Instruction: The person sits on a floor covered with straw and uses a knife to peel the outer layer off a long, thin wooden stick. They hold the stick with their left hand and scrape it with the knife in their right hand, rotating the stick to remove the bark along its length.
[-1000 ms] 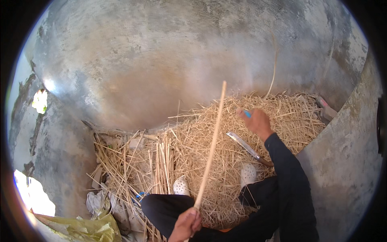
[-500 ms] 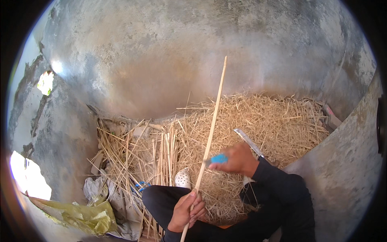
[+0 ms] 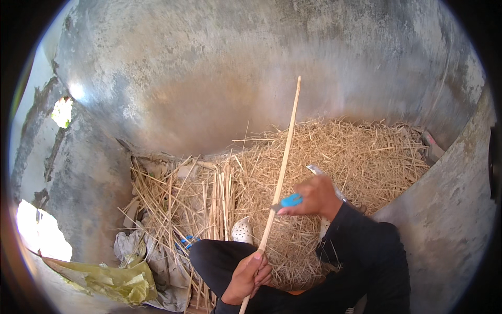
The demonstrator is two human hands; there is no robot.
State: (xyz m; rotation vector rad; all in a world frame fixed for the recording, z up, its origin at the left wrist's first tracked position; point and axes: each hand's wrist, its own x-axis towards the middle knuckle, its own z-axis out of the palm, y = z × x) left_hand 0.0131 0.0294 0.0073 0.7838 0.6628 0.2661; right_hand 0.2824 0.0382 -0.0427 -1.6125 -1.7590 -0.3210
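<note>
A long, thin, pale wooden stick (image 3: 286, 157) slants up from my lap toward the far wall. Its lower part is wrapped by the closed fingers of my left hand (image 3: 248, 275), just over my bent leg. My right hand (image 3: 318, 198) grips a small blue-handled blade (image 3: 291, 200), whose grey metal end meets the stick's right side about midway up. Behind the right hand, a larger knife (image 3: 316, 170) lies on the shavings; my hand and sleeve partly cover it.
Curled shavings (image 3: 371, 157) heap up ahead and to the right. Several loose sticks (image 3: 222, 196) lie at left, near a white perforated shoe (image 3: 241, 230) and a yellowish plastic sheet (image 3: 115, 282). A grey wall (image 3: 235, 78) curves around.
My right hand with the blue-handled blade has slid slightly up along the stick. The left hand keeps its hold, and the whole view has shifted a little.
</note>
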